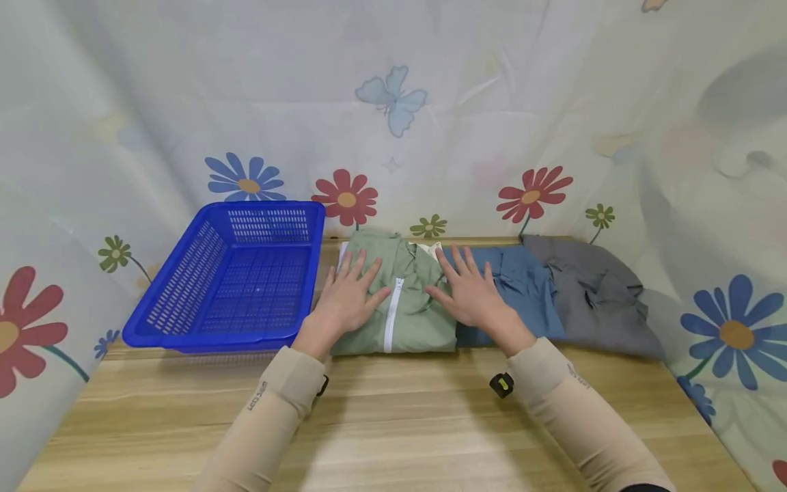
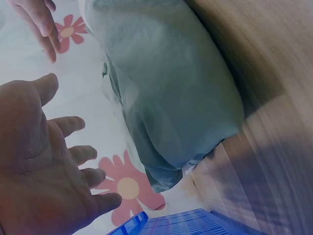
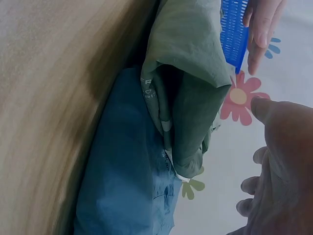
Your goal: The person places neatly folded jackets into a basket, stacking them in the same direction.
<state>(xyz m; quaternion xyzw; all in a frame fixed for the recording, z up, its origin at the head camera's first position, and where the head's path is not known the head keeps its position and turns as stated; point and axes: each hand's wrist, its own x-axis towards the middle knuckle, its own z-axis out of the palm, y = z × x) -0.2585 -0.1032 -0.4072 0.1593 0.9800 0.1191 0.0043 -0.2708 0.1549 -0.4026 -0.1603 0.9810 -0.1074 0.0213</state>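
A folded green garment [image 1: 421, 321] with a white zipper lies at the middle of the table's far side. Over its left part my left hand [image 1: 346, 294] is spread, fingers straight; the left wrist view has this hand [image 2: 44, 161] apart from the cloth. My right hand [image 1: 470, 290] is spread above the garment's right edge, beside a folded blue garment [image 1: 522, 287]. In the right wrist view a gap separates this hand [image 3: 288, 156] from the green folds [image 3: 195, 54]. Neither hand holds anything.
An upright blue plastic basket [image 1: 264, 287] with slatted walls stands left of the green garment. A folded grey garment [image 1: 596, 301] lies at the far right, against the blue one. Behind the wooden table [image 1: 393, 417] hangs a flower-printed curtain [image 1: 455, 157].
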